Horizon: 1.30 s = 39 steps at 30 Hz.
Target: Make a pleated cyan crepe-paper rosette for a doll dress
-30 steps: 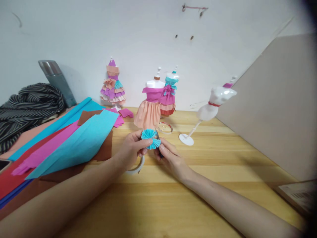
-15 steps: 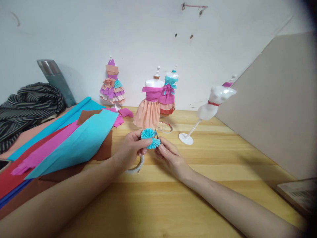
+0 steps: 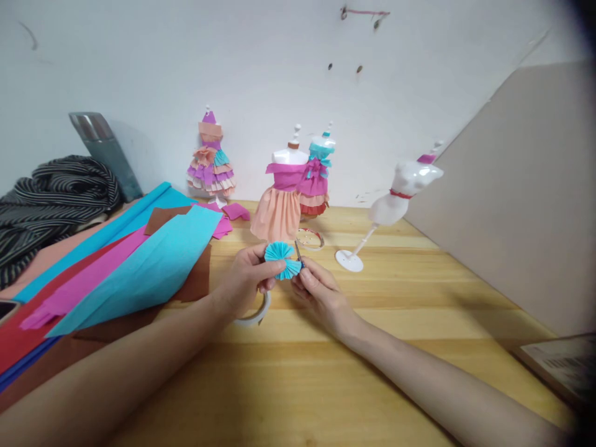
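Note:
Between thumb and fingers, my left hand [image 3: 251,271] pinches a turquoise pleated paper rosette [image 3: 279,251], fanned out with a gap on its right side. My right hand [image 3: 321,288] is closed on small scissors [image 3: 298,251], whose dark blades point up beside the rosette's right edge. Most of the scissors' handle is hidden in the fingers. Below my left hand a roll of white tape [image 3: 255,318] lies on the table. Just behind my hands stands a mini dress form in a pink and peach paper dress [image 3: 279,208].
Coloured crepe paper sheets [image 3: 139,267] spread over the left side, near a striped cloth [image 3: 56,198] and a flask [image 3: 107,152]. Two more dressed forms, one in a ruffled dress [image 3: 212,164], stand by the wall. A bare white dress form [image 3: 391,208] leans at right.
The scissors have shifted slightly right, away from the rosette's edge, and their blades look more upright. My left hand and the rosette stay almost still.

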Tool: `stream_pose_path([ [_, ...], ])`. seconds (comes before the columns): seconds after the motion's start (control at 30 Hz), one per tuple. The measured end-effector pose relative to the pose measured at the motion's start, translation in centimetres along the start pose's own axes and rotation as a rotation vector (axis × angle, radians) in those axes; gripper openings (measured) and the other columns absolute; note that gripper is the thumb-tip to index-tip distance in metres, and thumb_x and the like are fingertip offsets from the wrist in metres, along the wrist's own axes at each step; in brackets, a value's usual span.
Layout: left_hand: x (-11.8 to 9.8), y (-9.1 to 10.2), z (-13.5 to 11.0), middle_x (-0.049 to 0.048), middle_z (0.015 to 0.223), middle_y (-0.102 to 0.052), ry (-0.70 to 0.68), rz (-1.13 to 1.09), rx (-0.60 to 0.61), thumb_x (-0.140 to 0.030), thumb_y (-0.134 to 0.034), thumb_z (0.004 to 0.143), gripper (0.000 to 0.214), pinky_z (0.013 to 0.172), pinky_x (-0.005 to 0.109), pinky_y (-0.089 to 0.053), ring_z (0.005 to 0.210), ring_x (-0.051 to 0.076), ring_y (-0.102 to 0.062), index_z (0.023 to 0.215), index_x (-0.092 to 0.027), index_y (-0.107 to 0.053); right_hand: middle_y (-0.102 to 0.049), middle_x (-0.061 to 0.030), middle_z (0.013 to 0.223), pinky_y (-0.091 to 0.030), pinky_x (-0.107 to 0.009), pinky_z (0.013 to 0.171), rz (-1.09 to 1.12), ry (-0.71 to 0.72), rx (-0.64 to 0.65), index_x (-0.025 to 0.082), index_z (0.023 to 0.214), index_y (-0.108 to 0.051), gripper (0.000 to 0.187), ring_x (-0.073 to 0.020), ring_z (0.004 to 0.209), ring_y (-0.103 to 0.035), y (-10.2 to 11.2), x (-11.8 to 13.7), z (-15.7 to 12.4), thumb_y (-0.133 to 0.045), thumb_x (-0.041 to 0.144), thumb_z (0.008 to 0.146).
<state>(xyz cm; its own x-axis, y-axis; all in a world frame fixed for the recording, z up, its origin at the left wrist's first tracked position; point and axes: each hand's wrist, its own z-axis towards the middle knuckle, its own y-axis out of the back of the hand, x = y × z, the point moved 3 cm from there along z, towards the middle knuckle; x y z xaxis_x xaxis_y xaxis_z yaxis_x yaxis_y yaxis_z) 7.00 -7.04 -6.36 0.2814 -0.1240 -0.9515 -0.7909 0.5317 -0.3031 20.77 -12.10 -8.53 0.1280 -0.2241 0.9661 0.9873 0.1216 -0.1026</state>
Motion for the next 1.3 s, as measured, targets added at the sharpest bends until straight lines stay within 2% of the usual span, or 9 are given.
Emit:
stream_pose_path([
  [0.13,-0.1,0.1,0.0,-0.0015,0.055,-0.055,-0.009,0.013,0.006,-0.032,-0.074,0.065,0.024,0.042,0.019,-0.024,0.043,0.004,-0.038,0.078,-0.012,-0.068,-0.036,0.0042,0.061,-0.021,-0.029,0.053,0.07,0.016,-0.112,0.019,0.082,-0.057,0.032,-0.0117,0.054,-0.031,0.5,0.8,0.6,-0.056,0.051,0.086],
  [0.2,-0.2,0.1,0.0,-0.0001,0.059,-0.058,-0.011,0.02,0.02,-0.033,-0.074,0.066,0.027,0.042,0.019,-0.024,0.045,0.004,-0.037,0.083,-0.013,-0.07,-0.038,0.0041,0.06,-0.021,-0.029,0.053,0.068,0.006,-0.125,0.018,0.087,-0.06,0.034,-0.0116,0.053,-0.032,0.7,1.3,0.9,-0.057,0.052,0.084],
  [0.33,-0.1,0.3,0.1,-0.0016,0.055,-0.055,-0.022,0.054,0.035,-0.033,-0.074,0.067,0.028,0.043,0.019,-0.024,0.045,0.005,-0.038,0.088,-0.014,-0.072,-0.038,0.0045,0.061,-0.021,-0.029,0.051,-0.016,0.02,-0.058,0.017,0.093,-0.058,0.034,-0.0113,0.054,-0.031,1.2,2.2,1.1,-0.057,0.05,0.084],
  [0.43,-0.1,0.4,0.1,-0.0036,0.051,-0.05,-0.044,0.085,0.037,-0.031,-0.072,0.068,0.024,0.043,0.019,-0.025,0.044,0.005,-0.037,0.085,-0.014,-0.071,-0.037,0.0048,0.063,-0.021,-0.028,0.051,-0.126,0.049,0.014,0.019,0.097,-0.056,0.029,-0.0112,0.055,-0.03,1.6,2.6,1.1,-0.054,0.047,0.089],
  [0.57,-0.3,0.4,0.2,-0.0045,0.049,-0.048,-0.069,0.133,0.046,-0.03,-0.07,0.07,0.018,0.044,0.019,-0.026,0.044,0.005,-0.037,0.077,-0.014,-0.068,-0.038,0.0037,0.064,-0.022,-0.029,0.052,-0.278,0.067,0.051,0.019,0.092,-0.057,0.025,-0.0117,0.056,-0.03,1.9,3.3,0.9,-0.049,0.042,0.092],
  [0.67,-0.4,0.4,0.2,-0.0044,0.049,-0.049,-0.077,0.135,0.042,-0.031,-0.071,0.07,0.018,0.044,0.02,-0.026,0.044,0.005,-0.036,0.078,-0.015,-0.069,-0.04,0.0028,0.064,-0.023,-0.029,0.053,-0.344,0.075,0.063,0.019,0.091,-0.057,0.025,-0.0124,0.057,-0.031,1.7,3.8,0.8,-0.048,0.042,0.092],
  [0.93,-0.4,0.6,0.3,-0.0047,0.051,-0.048,-0.104,0.135,0.052,-0.031,-0.071,0.071,0.017,0.046,0.021,-0.028,0.045,0.006,-0.036,0.078,-0.016,-0.07,-0.04,0.0033,0.064,-0.024,-0.03,0.054,-0.384,0.054,0.082,0.02,0.084,-0.054,0.021,-0.0127,0.056,-0.032,1.7,4.2,1.0,-0.049,0.04,0.089],
  [1.3,-1.0,0.6,0.4,-0.0058,0.052,-0.047,-0.137,0.163,0.093,-0.027,-0.069,0.073,0.011,0.047,0.02,-0.026,0.048,0.005,-0.035,0.074,-0.016,-0.067,-0.039,0.0023,0.063,-0.025,-0.031,0.058,-0.49,0.053,0.107,0.021,0.077,-0.051,0.014,-0.0149,0.062,-0.035,1.0,6.0,1.0,-0.049,0.033,0.085],
])
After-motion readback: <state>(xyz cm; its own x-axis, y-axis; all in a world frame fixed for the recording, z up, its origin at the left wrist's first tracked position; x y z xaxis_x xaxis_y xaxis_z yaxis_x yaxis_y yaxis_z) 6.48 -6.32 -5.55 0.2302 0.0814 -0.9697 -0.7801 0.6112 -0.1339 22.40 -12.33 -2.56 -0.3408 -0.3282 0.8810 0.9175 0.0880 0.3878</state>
